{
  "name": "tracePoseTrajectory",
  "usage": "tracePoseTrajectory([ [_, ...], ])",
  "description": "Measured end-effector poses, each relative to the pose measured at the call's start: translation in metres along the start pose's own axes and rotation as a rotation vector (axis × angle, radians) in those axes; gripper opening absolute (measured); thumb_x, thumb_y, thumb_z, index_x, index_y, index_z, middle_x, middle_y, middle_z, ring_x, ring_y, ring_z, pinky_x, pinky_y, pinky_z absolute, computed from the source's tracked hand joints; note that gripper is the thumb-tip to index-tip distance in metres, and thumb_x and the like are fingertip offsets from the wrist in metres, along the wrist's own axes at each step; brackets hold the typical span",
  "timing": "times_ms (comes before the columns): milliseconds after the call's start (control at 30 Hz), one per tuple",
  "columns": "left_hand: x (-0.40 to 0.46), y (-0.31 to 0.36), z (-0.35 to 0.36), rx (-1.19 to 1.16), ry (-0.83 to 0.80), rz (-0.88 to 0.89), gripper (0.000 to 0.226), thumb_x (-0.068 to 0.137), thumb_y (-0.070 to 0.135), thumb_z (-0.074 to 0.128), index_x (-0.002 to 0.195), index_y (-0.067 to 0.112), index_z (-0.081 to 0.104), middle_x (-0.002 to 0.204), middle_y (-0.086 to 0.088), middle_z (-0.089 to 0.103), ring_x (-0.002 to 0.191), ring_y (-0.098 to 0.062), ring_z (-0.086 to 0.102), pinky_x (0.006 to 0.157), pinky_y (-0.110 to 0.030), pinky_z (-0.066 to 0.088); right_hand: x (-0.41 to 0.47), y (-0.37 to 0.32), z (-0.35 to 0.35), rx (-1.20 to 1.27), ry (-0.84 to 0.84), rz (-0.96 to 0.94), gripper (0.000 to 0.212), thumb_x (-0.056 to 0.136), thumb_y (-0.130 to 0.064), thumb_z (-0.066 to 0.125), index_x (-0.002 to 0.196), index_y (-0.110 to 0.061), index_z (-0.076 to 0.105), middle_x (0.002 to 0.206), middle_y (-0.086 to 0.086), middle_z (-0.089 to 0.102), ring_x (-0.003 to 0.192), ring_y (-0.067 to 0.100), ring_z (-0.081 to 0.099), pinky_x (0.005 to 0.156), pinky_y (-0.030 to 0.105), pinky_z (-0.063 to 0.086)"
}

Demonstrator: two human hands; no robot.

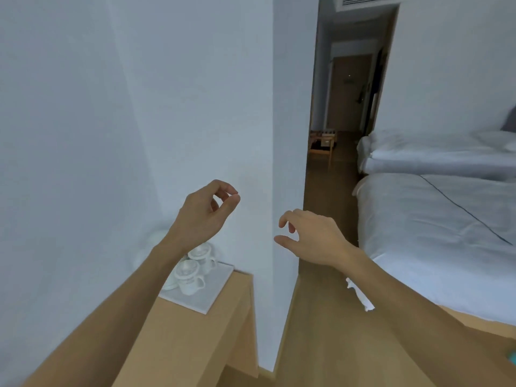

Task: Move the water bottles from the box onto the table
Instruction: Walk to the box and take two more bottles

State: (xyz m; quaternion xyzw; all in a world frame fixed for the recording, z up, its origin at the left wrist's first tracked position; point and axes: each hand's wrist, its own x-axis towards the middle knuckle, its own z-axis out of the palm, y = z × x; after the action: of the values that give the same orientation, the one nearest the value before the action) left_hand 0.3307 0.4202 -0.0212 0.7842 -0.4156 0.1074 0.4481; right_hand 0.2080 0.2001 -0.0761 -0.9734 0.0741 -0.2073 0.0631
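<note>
The left forearm (156,277) hides part of the cups (192,275); the near bed (446,227) runs off the right edge.

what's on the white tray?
Two white mugs, mouths covered or turned down, on the tray. The left forearm hides the tray's left part, so anything there is unseen.

Two white cups (192,272) on white tray (208,298); two white beds (446,219) right.
</note>
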Motion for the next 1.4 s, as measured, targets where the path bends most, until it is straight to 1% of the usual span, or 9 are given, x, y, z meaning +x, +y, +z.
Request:
tracePoseTrajectory([
  [100, 0.031, 0.022, 0.051, -0.033, -0.062, 0.037, 0.008, 0.091, 0.045, 0.056, 0.092, 0.037, 0.059, 0.091, 0.021, 0.062, 0.064, -0.016, 0.057, 0.062, -0.024, 0.046, -0.010, 0.055, -0.011, -0.030, 0.014, 0.071, 0.034, 0.087, -0.065, 0.047, 0.106, -0.037, 0.052, 0.088, -0.022, 0.048, 0.069, 0.003, 0.050, 0.062, 0.018, 0.044],
  [167, 0.052, 0.034, 0.083, -0.049, -0.100, 0.060, 0.009, 0.092, 0.045, 0.055, 0.094, 0.037, 0.060, 0.092, 0.021, 0.062, 0.065, -0.016, 0.057, 0.062, -0.025, 0.046, -0.014, 0.088, -0.016, -0.048, 0.024, 0.112, 0.032, 0.087, -0.064, 0.048, 0.105, -0.037, 0.051, 0.086, -0.022, 0.045, 0.068, 0.000, 0.048, 0.057, 0.015, 0.033],
  [200, 0.062, 0.039, 0.099, -0.050, -0.115, 0.075, 0.011, 0.092, 0.045, 0.055, 0.096, 0.036, 0.060, 0.092, 0.020, 0.062, 0.065, -0.014, 0.057, 0.062, -0.023, 0.045, -0.015, 0.103, -0.019, -0.053, 0.030, 0.134, 0.032, 0.088, -0.063, 0.049, 0.105, -0.036, 0.051, 0.085, -0.022, 0.045, 0.069, 0.001, 0.049, 0.056, 0.015, 0.032],
  [367, 0.118, 0.049, 0.173, -0.044, -0.170, 0.133, 0.018, 0.095, 0.042, 0.054, 0.104, 0.028, 0.060, 0.097, 0.015, 0.062, 0.070, -0.013, 0.058, 0.062, -0.017, 0.040, -0.009, 0.176, -0.023, -0.083, 0.033, 0.238, 0.029, 0.088, -0.060, 0.051, 0.104, -0.036, 0.049, 0.090, -0.020, 0.047, 0.075, 0.005, 0.052, 0.066, 0.020, 0.043],
  [533, 0.189, 0.045, 0.244, -0.043, -0.186, 0.188, 0.011, 0.094, 0.045, 0.052, 0.101, 0.036, 0.054, 0.093, 0.022, 0.057, 0.075, -0.007, 0.059, 0.062, -0.012, 0.042, 0.021, 0.251, -0.017, -0.119, 0.053, 0.290, 0.029, 0.088, -0.060, 0.051, 0.105, -0.036, 0.050, 0.093, -0.019, 0.051, 0.078, 0.005, 0.053, 0.069, 0.022, 0.043],
  [833, 0.338, 0.040, 0.350, -0.152, -0.225, 0.234, 0.016, 0.095, 0.044, 0.052, 0.105, 0.033, 0.057, 0.097, 0.016, 0.060, 0.087, -0.008, 0.059, 0.074, -0.018, 0.049, 0.103, 0.383, -0.018, -0.170, 0.092, 0.393, 0.029, 0.088, -0.061, 0.050, 0.106, -0.038, 0.050, 0.090, -0.021, 0.050, 0.072, 0.003, 0.050, 0.063, 0.020, 0.036],
  [1033, 0.416, 0.027, 0.417, -0.167, -0.234, 0.239, 0.016, 0.095, 0.043, 0.051, 0.105, 0.032, 0.058, 0.095, 0.017, 0.061, 0.086, -0.005, 0.059, 0.072, -0.017, 0.048, 0.154, 0.465, -0.009, -0.170, 0.093, 0.422, 0.030, 0.089, -0.058, 0.050, 0.108, -0.035, 0.052, 0.093, -0.022, 0.045, 0.080, 0.003, 0.048, 0.073, 0.027, 0.043],
  [1233, 0.502, 0.010, 0.489, -0.111, -0.236, 0.257, 0.015, 0.094, 0.046, 0.051, 0.103, 0.036, 0.057, 0.095, 0.018, 0.061, 0.083, -0.007, 0.060, 0.072, -0.023, 0.053, 0.216, 0.564, 0.007, -0.167, 0.097, 0.405, 0.032, 0.089, -0.058, 0.050, 0.109, -0.034, 0.052, 0.093, -0.020, 0.049, 0.075, 0.004, 0.049, 0.071, 0.028, 0.046],
  [1400, 0.582, 0.002, 0.544, -0.066, -0.204, 0.251, 0.011, 0.093, 0.049, 0.050, 0.100, 0.042, 0.055, 0.092, 0.021, 0.059, 0.079, -0.006, 0.059, 0.070, -0.029, 0.055, 0.278, 0.651, 0.018, -0.145, 0.100, 0.376, 0.033, 0.089, -0.059, 0.049, 0.109, -0.033, 0.052, 0.094, -0.016, 0.053, 0.076, 0.004, 0.051, 0.066, 0.026, 0.040],
])
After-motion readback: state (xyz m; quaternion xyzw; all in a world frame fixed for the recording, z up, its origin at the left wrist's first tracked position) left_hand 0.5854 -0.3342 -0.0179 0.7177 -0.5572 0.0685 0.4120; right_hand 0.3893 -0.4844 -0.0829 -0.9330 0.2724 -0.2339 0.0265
